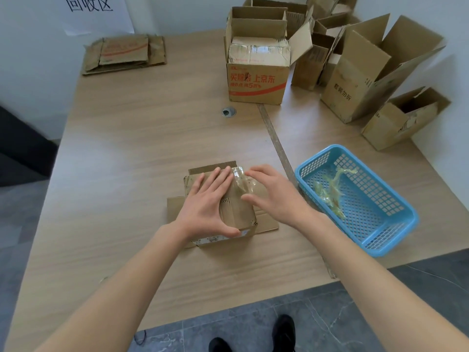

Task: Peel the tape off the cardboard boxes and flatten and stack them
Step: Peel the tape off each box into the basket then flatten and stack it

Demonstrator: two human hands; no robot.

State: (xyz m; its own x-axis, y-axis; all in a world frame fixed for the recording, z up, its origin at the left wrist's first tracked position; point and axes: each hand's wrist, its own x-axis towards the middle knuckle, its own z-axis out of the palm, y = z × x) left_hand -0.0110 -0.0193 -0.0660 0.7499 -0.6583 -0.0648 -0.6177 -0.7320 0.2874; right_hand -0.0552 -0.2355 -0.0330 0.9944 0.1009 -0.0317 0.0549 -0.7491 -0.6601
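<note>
A small cardboard box (237,212) lies near the table's front edge with its flaps spread flat around it. My left hand (206,201) presses flat on the box top, fingers straight, thumb along the near edge. My right hand (272,191) rests on the box's right side with fingers spread, beside a crumpled strip of clear tape (242,180) that still sticks to the top. Flattened boxes (124,53) lie stacked at the far left corner.
A blue plastic basket (380,240) with peeled tape (330,190) in it sits to the right of the box. Several open boxes crowd the far right, one with red print (256,85). A round cable hole (228,112) is in the table's middle.
</note>
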